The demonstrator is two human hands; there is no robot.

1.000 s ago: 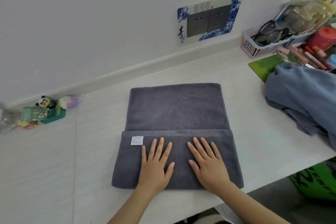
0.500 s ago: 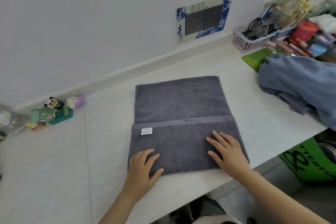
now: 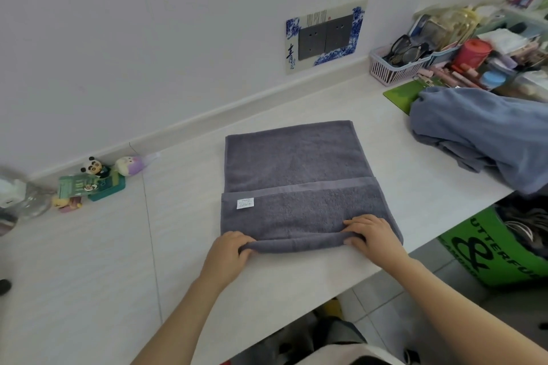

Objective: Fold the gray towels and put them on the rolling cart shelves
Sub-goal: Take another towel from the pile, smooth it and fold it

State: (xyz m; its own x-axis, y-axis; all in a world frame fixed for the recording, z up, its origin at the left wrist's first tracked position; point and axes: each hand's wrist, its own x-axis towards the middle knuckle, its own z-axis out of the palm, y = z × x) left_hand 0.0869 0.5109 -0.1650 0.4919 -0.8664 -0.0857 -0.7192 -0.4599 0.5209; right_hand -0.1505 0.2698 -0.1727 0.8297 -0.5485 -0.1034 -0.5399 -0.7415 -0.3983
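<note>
Gray towel: lying flat mid-table, near part folded over the far part, white label on the upper layer, near edge lifted into a low roll.
Left hand: at the near left corner, fingers curled round the towel's edge, gripping it.
Right hand: toward the near right corner, fingers on top and thumb under the lifted edge, pinching it.
Table: pale, faintly grained surface with a thin seam running from the wall toward the near edge, left of the towel; low white backsplash along the wall.
Wall: plain white, dark double socket inside a blue-and-white patterned frame.
Left end of table: small panda figure, purple-and-white toy, green cards, clear bottle at the picture's edge, blurred.
Right end of table: crumpled blue cloth, well apart from the towel; pink basket holding glasses; crowded bottles and jars behind, a red tub among them.
Below the table edge: green bag with black lettering, gray tiled floor.
</note>
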